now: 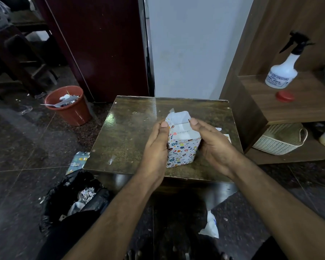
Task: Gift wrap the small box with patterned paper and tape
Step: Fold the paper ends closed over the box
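Note:
A small white box stands upright on the brown table, wrapped around its sides in white patterned paper with coloured shapes. The paper stands up past the box top as an open collar, so the printed box top shows inside. My left hand presses the left side, thumb on the paper's upper left edge. My right hand cups the right side, thumb on the upper right edge. No tape roll shows; a clear strip lies on the table's front left.
An orange bin with scraps stands on the floor to the far left. A black rubbish bag and a patterned paper offcut lie by the table's left. A wooden shelf at right holds a spray bottle, red lid and basket.

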### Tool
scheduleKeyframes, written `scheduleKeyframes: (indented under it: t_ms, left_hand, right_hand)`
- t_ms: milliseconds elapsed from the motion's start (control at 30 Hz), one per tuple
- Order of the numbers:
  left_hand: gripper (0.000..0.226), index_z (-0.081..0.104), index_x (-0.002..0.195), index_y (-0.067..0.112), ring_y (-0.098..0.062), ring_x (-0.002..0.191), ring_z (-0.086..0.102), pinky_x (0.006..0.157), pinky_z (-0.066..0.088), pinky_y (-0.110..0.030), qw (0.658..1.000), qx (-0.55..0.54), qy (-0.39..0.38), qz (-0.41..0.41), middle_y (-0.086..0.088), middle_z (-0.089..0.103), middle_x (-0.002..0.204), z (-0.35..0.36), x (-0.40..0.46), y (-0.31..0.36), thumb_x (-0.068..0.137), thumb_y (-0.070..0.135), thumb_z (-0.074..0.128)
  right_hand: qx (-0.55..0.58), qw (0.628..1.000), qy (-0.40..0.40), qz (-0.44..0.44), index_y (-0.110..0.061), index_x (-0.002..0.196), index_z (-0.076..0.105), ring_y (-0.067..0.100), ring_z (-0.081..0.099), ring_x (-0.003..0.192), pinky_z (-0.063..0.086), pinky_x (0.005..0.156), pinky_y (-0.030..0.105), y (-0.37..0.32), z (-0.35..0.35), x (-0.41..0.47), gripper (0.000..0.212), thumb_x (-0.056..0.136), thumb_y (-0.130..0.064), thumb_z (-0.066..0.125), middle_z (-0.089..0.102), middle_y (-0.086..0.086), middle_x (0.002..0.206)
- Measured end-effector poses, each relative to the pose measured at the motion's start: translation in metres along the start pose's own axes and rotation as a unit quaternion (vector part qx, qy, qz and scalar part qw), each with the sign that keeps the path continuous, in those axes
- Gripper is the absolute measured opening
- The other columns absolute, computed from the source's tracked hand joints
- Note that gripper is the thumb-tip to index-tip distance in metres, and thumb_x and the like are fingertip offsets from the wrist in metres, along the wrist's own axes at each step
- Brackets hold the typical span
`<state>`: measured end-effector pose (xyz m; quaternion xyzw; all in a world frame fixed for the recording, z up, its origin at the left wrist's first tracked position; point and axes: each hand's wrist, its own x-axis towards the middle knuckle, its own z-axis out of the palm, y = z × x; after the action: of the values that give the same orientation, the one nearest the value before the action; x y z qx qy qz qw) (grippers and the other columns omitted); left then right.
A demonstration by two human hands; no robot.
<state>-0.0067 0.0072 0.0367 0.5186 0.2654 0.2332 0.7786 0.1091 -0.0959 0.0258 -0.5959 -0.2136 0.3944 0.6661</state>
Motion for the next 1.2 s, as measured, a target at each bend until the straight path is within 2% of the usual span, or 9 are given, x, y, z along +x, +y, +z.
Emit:
scheduleKeyframes:
  t_ms: [167, 267, 400, 533, 667, 733, 833, 1000, 1200]
  left_hand:
    - [0.025, 0.065, 0.118, 0.01, -0.014, 0.08, 0.069, 0.066, 0.058, -0.028, 1.0, 0.019, -0.007, 0.013, -0.007, 0.072, 0.096, -0.001, 0.001, 0.002, 0.108, 0.027, 0.05]
    - [0.019, 0.067, 0.109, 0.012, -0.011, 0.07, 0.068, 0.059, 0.055, -0.023, 1.0, 0.021, 0.002, 0.014, -0.004, 0.073, 0.088, 0.0, 0.002, 0.003, 0.107, 0.024, 0.053]
    - [0.017, 0.07, 0.097, 0.016, -0.015, 0.072, 0.067, 0.063, 0.054, -0.027, 0.998, 0.036, 0.039, 0.04, -0.004, 0.073, 0.084, 0.008, -0.001, 0.001, 0.106, 0.021, 0.057]
    - [0.015, 0.069, 0.094, 0.018, -0.026, 0.078, 0.069, 0.077, 0.059, -0.044, 0.987, 0.088, 0.106, 0.081, -0.008, 0.074, 0.089, 0.013, 0.002, -0.007, 0.101, 0.03, 0.063]
    - [0.021, 0.045, 0.099, 0.027, -0.018, 0.081, 0.06, 0.078, 0.056, -0.05, 0.949, 0.206, 0.166, 0.169, 0.001, 0.061, 0.093, 0.014, 0.005, -0.01, 0.098, 0.029, 0.066]
    - [0.029, 0.038, 0.097, 0.028, -0.01, 0.074, 0.05, 0.071, 0.051, -0.038, 0.939, 0.224, 0.162, 0.206, 0.007, 0.051, 0.087, 0.014, 0.006, -0.01, 0.098, 0.021, 0.065]
    - [0.022, 0.046, 0.09, 0.02, -0.004, 0.065, 0.044, 0.062, 0.04, -0.021, 0.919, 0.272, 0.152, 0.24, 0.013, 0.049, 0.078, 0.012, 0.004, -0.008, 0.098, 0.015, 0.066]
    - [0.01, 0.063, 0.09, 0.023, -0.001, 0.057, 0.043, 0.059, 0.035, -0.02, 0.936, 0.249, 0.126, 0.213, 0.021, 0.054, 0.068, 0.007, 0.004, -0.009, 0.096, 0.024, 0.071]
    - [0.009, 0.065, 0.11, 0.024, 0.0, 0.07, 0.06, 0.065, 0.049, -0.023, 0.948, 0.253, 0.08, 0.174, 0.009, 0.07, 0.091, 0.004, -0.002, -0.009, 0.102, 0.023, 0.061]
  right_hand:
    - [0.005, 1.0, 0.004, -0.009, -0.017, 0.129, 0.07, 0.032, 0.064, 0.126, 0.04, 0.116, 0.055, -0.002, 0.005, 0.0, 0.031, 0.102, -0.029, 0.06, 0.072, 0.013, 0.127]
    - [-0.002, 1.0, 0.003, -0.012, -0.013, 0.126, 0.071, 0.031, 0.068, 0.114, 0.046, 0.109, 0.051, -0.005, 0.007, -0.001, 0.029, 0.1, -0.023, 0.062, 0.073, 0.017, 0.124]
    - [0.014, 1.0, -0.011, -0.01, -0.006, 0.125, 0.069, 0.026, 0.071, 0.101, 0.058, 0.087, 0.037, -0.007, 0.008, -0.004, 0.029, 0.099, -0.019, 0.065, 0.073, 0.02, 0.12]
    - [-0.006, 0.999, 0.016, -0.037, -0.004, 0.112, 0.071, 0.018, 0.068, 0.083, 0.054, 0.069, 0.028, -0.005, 0.015, -0.003, 0.021, 0.099, -0.02, 0.066, 0.073, 0.013, 0.098]
    - [-0.126, 0.986, 0.053, -0.095, -0.021, 0.109, 0.069, 0.015, 0.068, 0.086, 0.055, 0.076, 0.038, -0.003, 0.018, -0.004, 0.014, 0.1, -0.031, 0.067, 0.074, -0.001, 0.098]
    - [-0.169, 0.975, 0.083, -0.12, -0.032, 0.121, 0.061, 0.013, 0.07, 0.099, 0.059, 0.085, 0.04, -0.001, 0.017, -0.005, 0.026, 0.097, -0.037, 0.07, 0.072, -0.007, 0.113]
    - [-0.221, 0.952, 0.13, -0.17, -0.044, 0.115, 0.046, 0.018, 0.069, 0.089, 0.059, 0.075, 0.04, 0.001, 0.015, -0.006, 0.035, 0.094, -0.039, 0.074, 0.065, -0.008, 0.109]
    - [-0.209, 0.947, 0.13, -0.204, -0.028, 0.09, 0.058, 0.009, 0.058, 0.075, 0.044, 0.068, 0.028, 0.002, 0.017, -0.006, 0.016, 0.097, -0.026, 0.072, 0.063, -0.009, 0.087]
    - [-0.112, 0.975, 0.085, -0.171, -0.021, 0.096, 0.073, 0.016, 0.062, 0.084, 0.052, 0.078, 0.041, -0.003, 0.018, -0.008, 0.006, 0.098, -0.017, 0.07, 0.073, 0.011, 0.098]
